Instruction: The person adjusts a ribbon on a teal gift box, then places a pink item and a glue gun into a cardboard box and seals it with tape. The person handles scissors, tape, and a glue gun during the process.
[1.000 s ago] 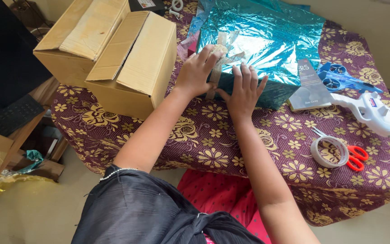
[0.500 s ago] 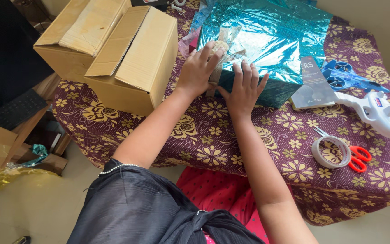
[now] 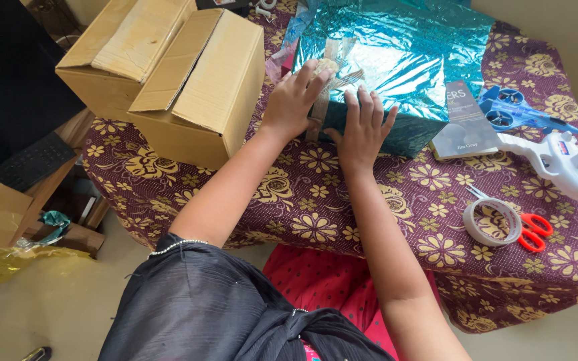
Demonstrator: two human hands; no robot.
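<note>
Almost nothing has shifted in the last second: both hands stay pressed where they were on the foil-wrapped parcel, so the taped fold looks to be getting held flat rather than reworked.

At the surface's far-left corner sit two plain brown cardboard boxes (image 3: 168,73), close together, flaps loosely shut, one hanging over the edge. Just right of them the left hand (image 3: 294,100) lies on the near face of the teal foil parcel (image 3: 396,60), fingers spread and flat over a strip of clear tape (image 3: 332,67) that runs up over the top; it clamps nothing. The right hand (image 3: 361,130) rests beside it, fingers fanned apart, palm against the parcel's near side wall. The parcel stands toward the far edge, about midway along the maroon flowered cloth.

Tucked partly under the parcel's right side is a grey paperback book (image 3: 464,124). Beyond it lies a blue toy plane (image 3: 513,112), then a white tape dispenser (image 3: 560,164) near the right edge. Toward the near-right corner, a roll of clear tape (image 3: 492,222) rests touching red-handled scissors (image 3: 533,230).
</note>
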